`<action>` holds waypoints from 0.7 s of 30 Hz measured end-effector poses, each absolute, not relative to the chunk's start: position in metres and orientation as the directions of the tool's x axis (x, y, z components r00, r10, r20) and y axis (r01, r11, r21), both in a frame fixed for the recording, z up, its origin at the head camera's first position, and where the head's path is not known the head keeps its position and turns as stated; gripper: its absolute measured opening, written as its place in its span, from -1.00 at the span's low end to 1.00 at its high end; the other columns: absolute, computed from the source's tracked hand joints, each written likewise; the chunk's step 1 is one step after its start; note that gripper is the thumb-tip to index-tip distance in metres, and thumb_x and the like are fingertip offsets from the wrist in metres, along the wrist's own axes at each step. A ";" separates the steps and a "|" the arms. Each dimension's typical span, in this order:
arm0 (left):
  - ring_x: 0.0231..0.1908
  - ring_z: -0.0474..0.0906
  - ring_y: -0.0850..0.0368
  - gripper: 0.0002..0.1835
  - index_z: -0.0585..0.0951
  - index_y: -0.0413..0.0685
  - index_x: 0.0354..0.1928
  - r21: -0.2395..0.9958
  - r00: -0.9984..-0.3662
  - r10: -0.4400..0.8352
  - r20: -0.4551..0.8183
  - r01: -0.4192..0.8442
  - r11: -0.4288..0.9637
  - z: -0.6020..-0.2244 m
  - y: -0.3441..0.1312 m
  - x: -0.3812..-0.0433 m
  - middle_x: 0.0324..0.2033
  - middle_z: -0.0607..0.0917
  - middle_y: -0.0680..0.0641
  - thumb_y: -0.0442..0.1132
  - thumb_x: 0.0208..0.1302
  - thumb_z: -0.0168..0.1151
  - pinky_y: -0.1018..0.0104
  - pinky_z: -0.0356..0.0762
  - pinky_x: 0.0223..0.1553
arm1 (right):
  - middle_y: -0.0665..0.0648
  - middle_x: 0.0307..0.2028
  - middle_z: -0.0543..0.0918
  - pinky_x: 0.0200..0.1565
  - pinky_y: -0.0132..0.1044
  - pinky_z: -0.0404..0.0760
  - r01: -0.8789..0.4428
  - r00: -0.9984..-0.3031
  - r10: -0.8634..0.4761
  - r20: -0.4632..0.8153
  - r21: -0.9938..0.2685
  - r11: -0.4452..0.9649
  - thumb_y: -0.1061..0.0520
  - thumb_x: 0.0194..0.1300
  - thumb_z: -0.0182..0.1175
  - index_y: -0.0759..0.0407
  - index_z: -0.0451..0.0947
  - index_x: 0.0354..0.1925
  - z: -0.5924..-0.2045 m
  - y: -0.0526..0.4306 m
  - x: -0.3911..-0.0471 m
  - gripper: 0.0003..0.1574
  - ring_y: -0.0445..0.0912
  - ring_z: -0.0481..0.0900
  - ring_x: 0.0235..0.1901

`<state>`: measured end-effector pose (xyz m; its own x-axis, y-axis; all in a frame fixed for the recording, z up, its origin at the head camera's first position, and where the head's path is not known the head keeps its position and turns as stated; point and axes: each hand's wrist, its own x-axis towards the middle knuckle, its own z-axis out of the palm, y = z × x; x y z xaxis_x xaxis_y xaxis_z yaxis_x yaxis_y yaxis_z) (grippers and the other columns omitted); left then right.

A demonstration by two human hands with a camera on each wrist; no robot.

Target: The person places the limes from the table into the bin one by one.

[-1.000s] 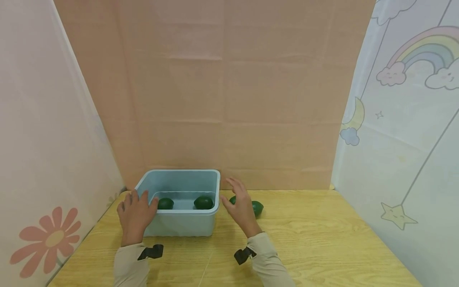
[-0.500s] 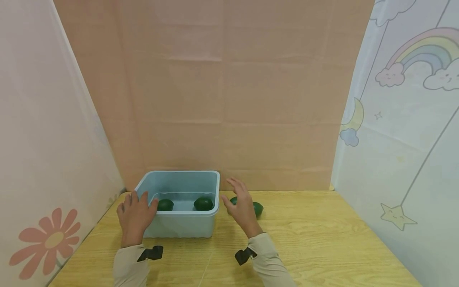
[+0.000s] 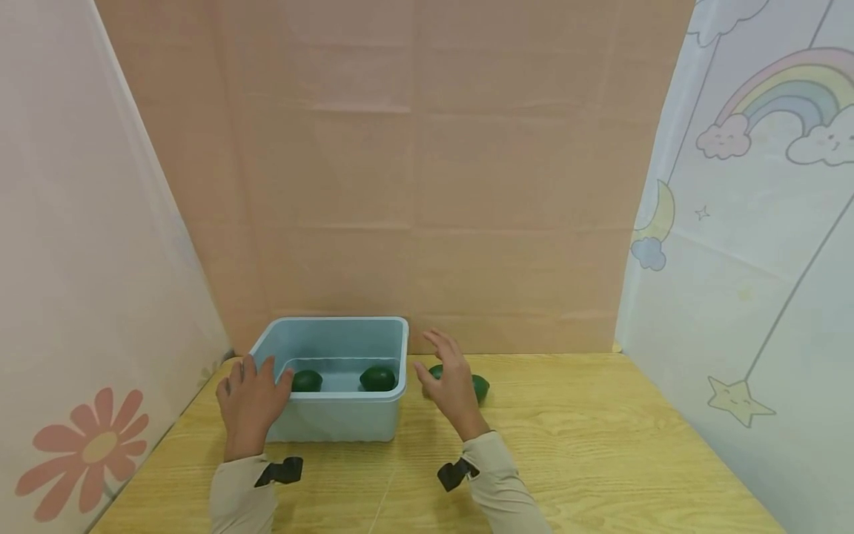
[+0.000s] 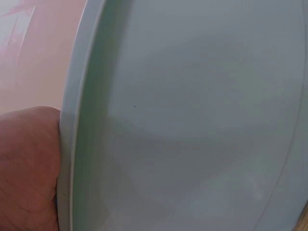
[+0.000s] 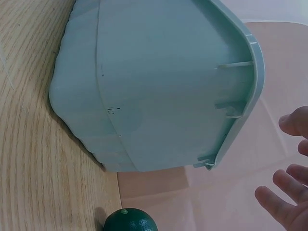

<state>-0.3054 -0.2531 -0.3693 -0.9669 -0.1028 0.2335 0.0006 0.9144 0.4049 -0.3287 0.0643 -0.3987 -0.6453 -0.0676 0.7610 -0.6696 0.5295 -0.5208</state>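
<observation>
A light blue plastic bin (image 3: 333,419) stands on the table at left of centre in the head view. Inside lie two dark green limes, one at the left (image 3: 307,381) and one at the right (image 3: 378,378). My left hand (image 3: 253,400) rests on the bin's front left corner, fingers spread over the rim; its palm side meets the rim (image 4: 72,120) in the left wrist view. To the right of the bin, my right hand (image 3: 452,386) hovers with fingers apart and nothing in its grasp. Behind it two more limes, a left one (image 3: 436,371) and a right one (image 3: 480,388), are partly hidden.
The wood-grain table (image 3: 587,445) ends at a brown paper backdrop (image 3: 514,222) just behind the bin. Printed cloth walls close off the left side (image 3: 100,259) and the right side (image 3: 754,297). A black wrist strap mount (image 3: 457,475) sits on the right sleeve.
</observation>
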 end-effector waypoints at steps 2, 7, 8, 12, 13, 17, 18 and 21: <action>0.43 -0.17 -0.48 -0.34 0.30 -0.39 0.39 0.405 -0.967 -0.105 0.234 -0.001 0.914 -0.370 -0.253 -0.305 0.41 0.05 -0.55 0.01 0.50 -0.07 -0.45 -0.18 0.27 | 0.30 0.27 0.47 0.08 0.01 0.61 -0.669 -0.647 -0.065 0.760 -0.525 0.527 0.32 0.21 0.40 0.27 0.45 0.28 -0.398 0.064 -0.329 -0.32 0.18 0.48 0.24; 0.42 -0.16 -0.48 -0.34 0.29 -0.39 0.39 0.403 -0.965 -0.104 0.241 0.002 0.915 -0.370 -0.253 -0.306 0.40 0.07 -0.55 0.01 0.50 -0.07 -0.45 -0.16 0.27 | 0.30 0.27 0.47 0.09 0.03 0.61 -0.663 -0.655 -0.058 0.753 -0.536 0.523 0.31 0.21 0.40 0.26 0.46 0.28 -0.397 0.064 -0.329 -0.32 0.17 0.48 0.24; 0.42 -0.15 -0.48 -0.34 0.30 -0.39 0.39 0.402 -0.965 -0.103 0.242 0.003 0.915 -0.370 -0.254 -0.306 0.39 0.07 -0.55 0.01 0.50 -0.06 -0.45 -0.16 0.26 | 0.30 0.27 0.47 0.08 0.04 0.61 -0.662 -0.655 -0.056 0.753 -0.537 0.523 0.30 0.22 0.40 0.26 0.46 0.28 -0.397 0.064 -0.329 -0.32 0.17 0.48 0.24; 0.41 -0.14 -0.48 -0.35 0.30 -0.39 0.39 0.401 -0.965 -0.100 0.243 0.006 0.916 -0.370 -0.254 -0.306 0.39 0.09 -0.55 0.01 0.50 -0.06 -0.45 -0.16 0.26 | 0.29 0.27 0.48 0.08 0.01 0.61 -0.658 -0.656 -0.051 0.753 -0.538 0.527 0.29 0.22 0.41 0.25 0.46 0.28 -0.398 0.065 -0.329 -0.33 0.16 0.48 0.24; 0.41 -0.14 -0.48 -0.35 0.30 -0.39 0.39 0.401 -0.965 -0.099 0.242 0.006 0.916 -0.371 -0.254 -0.306 0.38 0.09 -0.55 0.01 0.50 -0.06 -0.45 -0.16 0.26 | 0.29 0.27 0.48 0.08 0.02 0.61 -0.659 -0.656 -0.051 0.753 -0.539 0.525 0.28 0.22 0.40 0.25 0.46 0.28 -0.398 0.065 -0.329 -0.33 0.16 0.48 0.24; 0.40 -0.12 -0.47 -0.35 0.30 -0.39 0.39 0.400 -0.965 -0.099 0.242 0.006 0.917 -0.371 -0.254 -0.306 0.37 0.11 -0.54 0.01 0.50 -0.06 -0.45 -0.15 0.25 | 0.29 0.26 0.48 0.08 0.05 0.61 -0.666 -0.652 -0.053 0.757 -0.537 0.518 0.25 0.25 0.39 0.25 0.46 0.28 -0.398 0.066 -0.328 -0.35 0.16 0.48 0.24; 0.40 -0.11 -0.47 -0.35 0.29 -0.38 0.39 0.400 -0.965 -0.099 0.242 0.006 0.916 -0.371 -0.254 -0.306 0.37 0.11 -0.54 0.01 0.50 -0.06 -0.45 -0.15 0.25 | 0.28 0.26 0.48 0.07 0.05 0.61 -0.667 -0.650 -0.052 0.758 -0.536 0.517 0.25 0.25 0.39 0.25 0.46 0.28 -0.398 0.066 -0.328 -0.35 0.16 0.48 0.24; 0.40 -0.10 -0.47 -0.34 0.29 -0.38 0.39 0.399 -0.964 -0.101 0.246 0.006 0.917 -0.371 -0.254 -0.306 0.37 0.12 -0.53 0.01 0.50 -0.06 -0.45 -0.14 0.25 | 0.27 0.26 0.49 0.08 -0.01 0.62 -0.662 -0.651 -0.049 0.758 -0.535 0.524 0.26 0.24 0.40 0.24 0.46 0.28 -0.398 0.066 -0.328 -0.34 0.15 0.49 0.23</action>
